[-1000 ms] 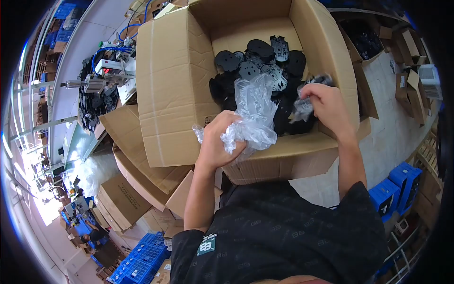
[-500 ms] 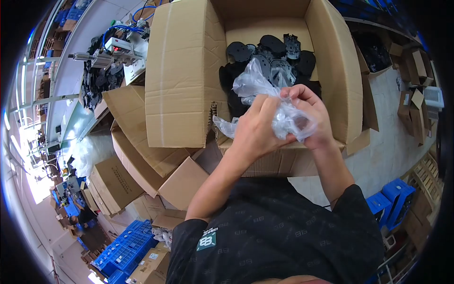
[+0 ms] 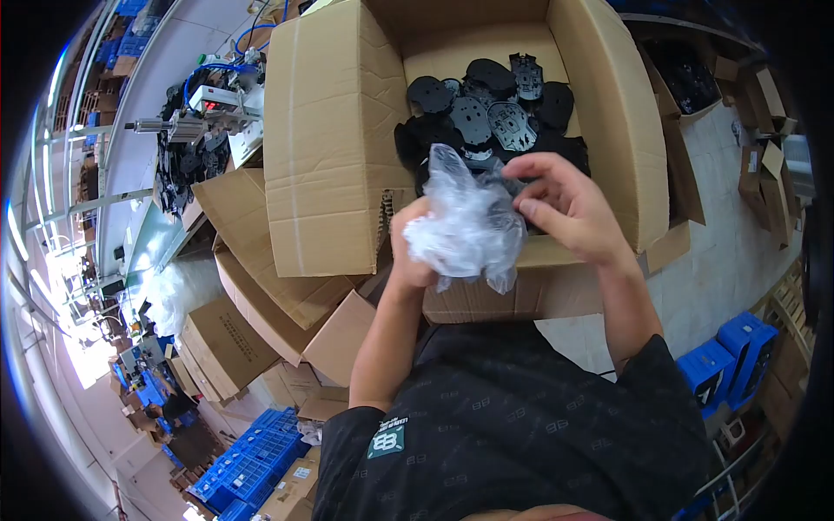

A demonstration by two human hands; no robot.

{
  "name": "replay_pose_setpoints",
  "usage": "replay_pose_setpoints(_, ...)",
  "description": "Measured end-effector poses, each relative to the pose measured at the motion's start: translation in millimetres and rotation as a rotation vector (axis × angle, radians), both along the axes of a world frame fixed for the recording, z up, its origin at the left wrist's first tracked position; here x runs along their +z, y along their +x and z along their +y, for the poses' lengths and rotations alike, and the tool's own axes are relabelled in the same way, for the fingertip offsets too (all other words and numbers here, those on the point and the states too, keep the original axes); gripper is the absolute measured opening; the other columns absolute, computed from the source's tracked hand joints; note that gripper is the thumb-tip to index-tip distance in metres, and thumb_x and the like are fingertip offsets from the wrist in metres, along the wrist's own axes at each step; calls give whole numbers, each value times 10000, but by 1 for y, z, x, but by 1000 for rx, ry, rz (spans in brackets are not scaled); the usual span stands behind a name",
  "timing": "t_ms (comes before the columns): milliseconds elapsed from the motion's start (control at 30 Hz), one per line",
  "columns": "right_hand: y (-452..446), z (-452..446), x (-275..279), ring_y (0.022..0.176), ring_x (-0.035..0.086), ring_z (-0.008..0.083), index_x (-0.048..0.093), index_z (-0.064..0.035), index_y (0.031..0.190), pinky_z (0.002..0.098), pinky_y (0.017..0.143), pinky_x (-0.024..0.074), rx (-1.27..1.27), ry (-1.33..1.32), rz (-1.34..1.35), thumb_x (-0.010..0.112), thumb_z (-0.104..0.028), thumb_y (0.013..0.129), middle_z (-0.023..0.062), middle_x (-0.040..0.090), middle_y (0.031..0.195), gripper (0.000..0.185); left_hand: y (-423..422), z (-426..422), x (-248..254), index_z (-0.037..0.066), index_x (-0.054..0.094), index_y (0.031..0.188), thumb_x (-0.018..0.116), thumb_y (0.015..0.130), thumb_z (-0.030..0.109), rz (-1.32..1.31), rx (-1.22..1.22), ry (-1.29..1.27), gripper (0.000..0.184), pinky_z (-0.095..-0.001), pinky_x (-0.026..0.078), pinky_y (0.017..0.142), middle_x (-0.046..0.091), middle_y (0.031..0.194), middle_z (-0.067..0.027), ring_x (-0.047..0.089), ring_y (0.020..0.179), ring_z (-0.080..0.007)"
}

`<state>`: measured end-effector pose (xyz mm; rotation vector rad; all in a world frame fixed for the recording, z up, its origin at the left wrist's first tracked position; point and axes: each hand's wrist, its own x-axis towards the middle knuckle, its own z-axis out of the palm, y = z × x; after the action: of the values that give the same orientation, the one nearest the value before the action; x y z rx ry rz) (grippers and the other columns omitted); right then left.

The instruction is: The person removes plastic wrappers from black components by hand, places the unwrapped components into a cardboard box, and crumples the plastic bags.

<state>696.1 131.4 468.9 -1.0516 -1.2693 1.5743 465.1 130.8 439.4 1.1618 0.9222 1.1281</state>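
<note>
A crumpled clear plastic bag [image 3: 465,227] is bunched in my left hand [image 3: 410,247], whose fingers are mostly hidden behind it. My right hand [image 3: 573,208] is just right of the bag with its fingers apart and half curled, holding nothing that I can see. Its fingertips are close to the bag's edge; whether they touch it I cannot tell. Beyond both hands, several black plastic shell parts [image 3: 472,120] lie in a large open cardboard box [image 3: 326,148].
At the upper left stands a bench machine [image 3: 208,104] with blue tubes. Open cartons [image 3: 291,278] crowd the left side. Blue crates [image 3: 252,464] are at lower left, and more blue bins [image 3: 730,360] at lower right. Other cartons [image 3: 769,174] are along the right.
The bag has moved left and is now gathered into a tighter bunch in my left hand. My right hand has come off it and opened. More black parts show.
</note>
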Motion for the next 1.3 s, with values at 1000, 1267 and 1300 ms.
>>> replay_pose_setpoints(1000,-109,-15,22,1315,351,438,525,-101,1040,541,1037,334,292,911,-60,768,-209,684,231,432,1342,444,-21,-62,29,33,483,1263,648,870,279,-507,322,-502,492,-347,518,857,579,1154,-95,599,1016,-204)
replay_pose_setpoints(1267,-146,-22,-8,1100,573,411,533,-107,1117,419,874,500,325,993,-275,846,-179,622,276,496,1264,590,-55,-118,13,80,370,1375,582,917,304,-804,149,-340,552,-380,432,984,478,1293,-65,495,1188,-195)
replay_pose_setpoints(1300,-155,-22,-7,1100,573,411,533,-107,1117,419,874,500,369,1002,-258,846,-179,622,276,496,1264,590,-61,-123,16,80,370,1375,582,917,304,-817,190,-320,552,-380,432,984,478,1293,-65,495,1188,-195)
